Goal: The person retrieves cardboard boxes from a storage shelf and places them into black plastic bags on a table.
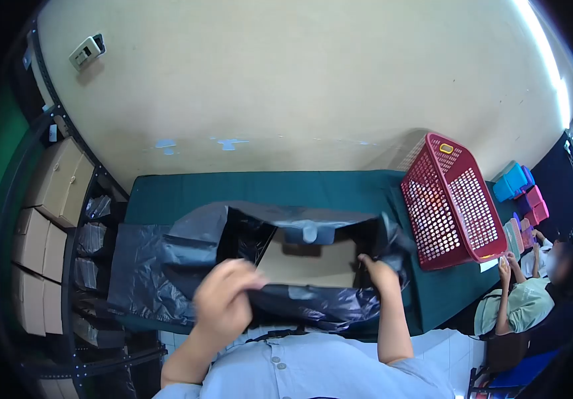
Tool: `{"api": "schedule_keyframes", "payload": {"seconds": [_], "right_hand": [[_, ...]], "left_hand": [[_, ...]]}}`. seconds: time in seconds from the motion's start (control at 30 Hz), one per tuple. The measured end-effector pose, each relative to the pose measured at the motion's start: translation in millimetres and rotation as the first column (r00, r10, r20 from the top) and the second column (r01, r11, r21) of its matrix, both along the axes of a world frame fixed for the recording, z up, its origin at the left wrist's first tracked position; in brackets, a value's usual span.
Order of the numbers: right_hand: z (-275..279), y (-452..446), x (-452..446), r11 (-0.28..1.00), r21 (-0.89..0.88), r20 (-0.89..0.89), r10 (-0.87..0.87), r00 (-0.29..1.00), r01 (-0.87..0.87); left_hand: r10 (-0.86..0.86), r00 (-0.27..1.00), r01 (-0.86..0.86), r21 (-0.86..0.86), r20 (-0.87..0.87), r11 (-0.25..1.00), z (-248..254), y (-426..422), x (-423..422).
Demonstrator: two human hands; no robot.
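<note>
A large black plastic bag (329, 312) lies in front of me with its mouth spread wide. Through the opening shows a flat beige cardboard surface (313, 269), probably a box, with its sides hidden by the plastic. My right hand (383, 274) grips the bag at the right end of the mouth, the thumb inside the rim. By the near left part of the rim is my left hand (223, 302), bent and blurred by motion; whether it touches the plastic I cannot tell. A dark, tab-like piece (309, 233) crosses the far rim.
Under the bag is a table with a dark green cloth (266, 185). A red perforated basket (456, 206) stands at its right end. Shelving with cardboard boxes (57, 183) is on the left. At right, a person in a pale green top (516, 306) sits near colored bins (512, 179).
</note>
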State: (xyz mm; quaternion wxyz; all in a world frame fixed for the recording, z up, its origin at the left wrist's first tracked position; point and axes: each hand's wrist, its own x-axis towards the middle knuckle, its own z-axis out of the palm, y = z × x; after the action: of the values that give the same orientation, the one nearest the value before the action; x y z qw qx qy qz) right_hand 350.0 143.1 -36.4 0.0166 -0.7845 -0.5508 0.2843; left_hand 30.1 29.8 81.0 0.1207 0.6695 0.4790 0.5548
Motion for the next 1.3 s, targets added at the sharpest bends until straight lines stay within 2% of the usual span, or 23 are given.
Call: {"api": "schedule_keyframes", "payload": {"seconds": [0.03, 0.07, 0.1, 0.17, 0.2, 0.23, 0.27, 0.33, 0.43, 0.47, 0.53, 0.67, 0.7, 0.83, 0.87, 0.93, 0.97, 1.07, 1.1, 1.13, 1.2, 1.23, 1.3], "right_hand": [[4.2, -0.3, -0.8, 0.961, 0.274, 0.069, -0.041, 0.997, 0.021], [7.0, -1.2, -0.7, 0.849, 0.528, 0.125, -0.098, 0.987, 0.018], [6.6, -1.6, 1.9, 0.846, 0.533, 0.124, -0.104, 0.987, 0.022], [-9.3, 3.1, 7.6, 0.939, 0.274, -0.262, -0.133, 0.956, 0.206], [-132.7, 26.1, 53.1, 0.736, 0.634, 0.208, 0.134, 0.969, -0.237], [-128.9, 16.9, 42.0, 0.849, 0.467, 0.204, 0.168, 0.964, -0.247], [-125.5, 8.6, 31.6, 0.926, 0.278, 0.194, 0.206, 0.959, -0.255], [-133.1, 2.7, 28.0, 0.924, 0.286, 0.186, 0.206, 0.961, -0.253], [-141.9, -1.9, 27.1, 0.910, 0.317, 0.170, 0.223, 0.960, -0.267], [-143.1, 1.1, 28.8, 0.906, 0.327, 0.163, 0.227, 0.960, -0.269], [-143.3, 11.5, 40.1, 0.899, 0.347, 0.145, 0.230, 0.962, -0.267], [-152.0, 7.0, 44.1, 0.891, 0.378, 0.108, 0.227, 0.968, -0.251], [-149.4, 19.8, 37.2, 0.888, 0.387, 0.099, 0.226, 0.969, -0.247], [-153.8, 18.4, 42.6, 0.858, 0.444, 0.076, 0.251, 0.965, -0.259], [-156.1, 19.0, 45.2, 0.855, 0.450, 0.066, 0.257, 0.964, -0.259], [-164.0, 13.0, 40.1, 0.850, 0.463, 0.044, 0.262, 0.964, -0.252], [-168.7, 8.8, 37.1, 0.845, 0.472, 0.036, 0.267, 0.963, -0.252], [-171.5, 16.4, 41.3, 0.826, 0.501, 0.013, 0.292, 0.956, -0.259], [-174.9, 17.9, 46.3, 0.823, 0.509, -0.002, 0.295, 0.956, -0.253], [-176.0, 19.5, 55.3, 0.820, 0.516, -0.016, 0.296, 0.955, -0.246], [-178.9, 20.6, 71.1, 0.816, 0.529, -0.040, 0.299, 0.954, -0.233], [-178.6, 25.3, 76.1, 0.812, 0.537, -0.049, 0.301, 0.952, -0.229], [-175.4, 34.7, 98.8, 0.803, 0.554, -0.067, 0.309, 0.949, -0.222]], "left_hand": [[-0.109, 0.989, 0.127, -0.200, 0.098, 0.972, -11.8, 19.1, 13.9], [-0.171, 0.984, 0.137, -0.375, -0.058, 0.917, -26.4, 36.9, 24.3], [-0.214, 0.955, 0.090, -0.488, -0.205, 0.868, -57.9, 54.1, 30.6], [-0.020, 0.903, -0.209, -0.478, -0.430, 0.853, -136.2, 85.2, 36.4], [0.038, 0.936, -0.237, -0.547, -0.350, 0.803, -177.2, 100.5, 29.7], [0.032, 0.950, -0.233, -0.636, -0.310, 0.736, -190.6, 103.8, 22.2], [0.031, 0.924, -0.289, -0.642, -0.382, 0.710, -218.8, 109.9, 15.3], [-0.025, 0.964, -0.185, -0.741, -0.263, 0.645, -242.2, 113.8, 8.1], [-0.061, 0.954, -0.220, -0.820, -0.295, 0.528, -295.7, 124.3, 8.2], [-0.059, 0.954, -0.219, -0.822, -0.292, 0.526, -297.5, 123.1, 5.6], [-0.086, 0.990, -0.048, -0.827, -0.116, 0.560, -301.9, 120.6, 2.6], [-0.100, 0.987, -0.042, -0.808, -0.125, 0.587, -331.5, 126.1, 3.7], [-0.034, 0.980, -0.131, -0.758, -0.198, 0.639, -336.2, 124.4, 6.7], [-0.099, 0.934, -0.199, -0.732, -0.342, 0.651, -353.6, 123.0, 8.2], [-0.099, 0.935, -0.201, -0.737, -0.341, 0.645, -344.8, 120.7, 7.8], [-0.215, 0.925, -0.185, -0.864, -0.314, 0.468, -300.5, 120.8, 7.8], [-0.284, 0.929, -0.098, -0.897, -0.238, 0.431, -283.6, 120.5, 7.5], [-0.219, 0.947, -0.119, -0.890, -0.235, 0.441, -206.8, 108.4, 20.4], [-0.055, 0.938, -0.259, -0.800, -0.342, 0.541, -210.4, 103.6, 24.2], [-0.059, 0.937, -0.261, -0.802, -0.345, 0.536, -213.1, 101.3, 22.9], [-0.091, 0.940, -0.244, -0.835, -0.329, 0.492, -156.0, 93.8, 22.0], [-0.140, 0.898, -0.278, -0.786, -0.416, 0.553, -154.7, 92.8, 19.0], [-0.147, 0.909, -0.233, -0.769, -0.389, 0.595, -165.5, 97.5, 3.7]]}}
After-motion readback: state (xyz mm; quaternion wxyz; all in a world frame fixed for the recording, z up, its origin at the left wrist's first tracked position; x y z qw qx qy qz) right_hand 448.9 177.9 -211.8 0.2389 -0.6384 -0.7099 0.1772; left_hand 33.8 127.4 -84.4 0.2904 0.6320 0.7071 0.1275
